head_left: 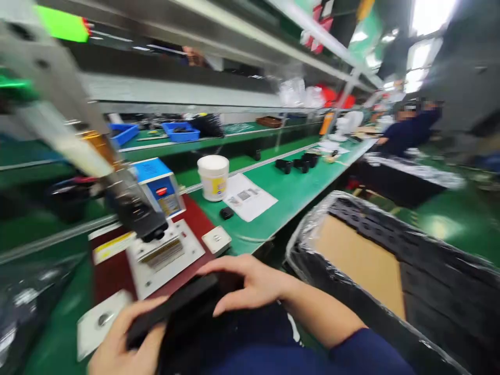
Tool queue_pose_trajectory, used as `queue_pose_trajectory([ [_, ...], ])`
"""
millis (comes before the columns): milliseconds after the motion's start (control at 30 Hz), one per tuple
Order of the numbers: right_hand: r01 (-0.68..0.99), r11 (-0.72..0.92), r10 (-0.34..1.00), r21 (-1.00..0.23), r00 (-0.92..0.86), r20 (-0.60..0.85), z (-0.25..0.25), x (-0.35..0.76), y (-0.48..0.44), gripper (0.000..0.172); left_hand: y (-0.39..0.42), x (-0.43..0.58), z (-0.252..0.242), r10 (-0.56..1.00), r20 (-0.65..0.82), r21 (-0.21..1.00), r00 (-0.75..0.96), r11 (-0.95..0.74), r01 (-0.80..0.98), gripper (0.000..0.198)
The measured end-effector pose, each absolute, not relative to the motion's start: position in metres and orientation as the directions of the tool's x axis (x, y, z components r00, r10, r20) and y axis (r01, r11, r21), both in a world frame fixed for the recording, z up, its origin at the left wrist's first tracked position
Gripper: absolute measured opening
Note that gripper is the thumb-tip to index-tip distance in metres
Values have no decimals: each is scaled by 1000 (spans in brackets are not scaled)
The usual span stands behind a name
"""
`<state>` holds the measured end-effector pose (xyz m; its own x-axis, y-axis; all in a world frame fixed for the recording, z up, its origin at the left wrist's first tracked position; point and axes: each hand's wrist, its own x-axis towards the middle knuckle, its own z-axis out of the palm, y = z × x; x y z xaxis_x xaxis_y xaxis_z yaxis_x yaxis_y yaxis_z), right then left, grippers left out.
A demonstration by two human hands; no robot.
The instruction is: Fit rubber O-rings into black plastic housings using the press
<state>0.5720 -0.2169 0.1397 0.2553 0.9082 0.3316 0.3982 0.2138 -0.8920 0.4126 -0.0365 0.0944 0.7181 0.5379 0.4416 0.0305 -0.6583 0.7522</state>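
R hand point(252, 284) near green workbench point(281, 208), co-worker point(406, 135) down the line.

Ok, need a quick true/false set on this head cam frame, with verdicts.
1. The left hand and right hand are both on a black flat piece. True.
2. The white tub lies on its side. False: it stands upright on the green bench.
3. The plastic-wrapped bin on the right holds a cardboard sheet. True.
4. No one else is in view. False: a person in a dark top is at the far end of the bench.
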Motion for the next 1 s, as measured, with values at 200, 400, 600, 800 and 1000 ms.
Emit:
queue_pose_trajectory([
  [200, 487, 155, 898, -860, 294, 328, 130, 576, -195, 69, -31, 422, 103, 690, 54, 988, 722, -139, 59, 22],
  [400, 520, 159, 868, -840, 331, 369, 125, 575, -182, 59, -32, 410, 103, 647, 20, 999, 762, 26, -48, 38],
  [600, 494, 124, 837, -861, 414, 358, 123, 570, -176, 60, -31, 403, 86, 611, 5, 991, 792, 102, -84, 61],
  [800, 600, 108, 822, -793, 394, 411, 131, 565, -174, 59, -43, 404, 78, 608, -84, 947, 789, 296, -128, 73],
  [1000, 652, 138, 807, -746, 363, 467, 133, 564, -174, 58, -46, 406, 76, 665, -48, 934, 745, 294, -203, 74],
])
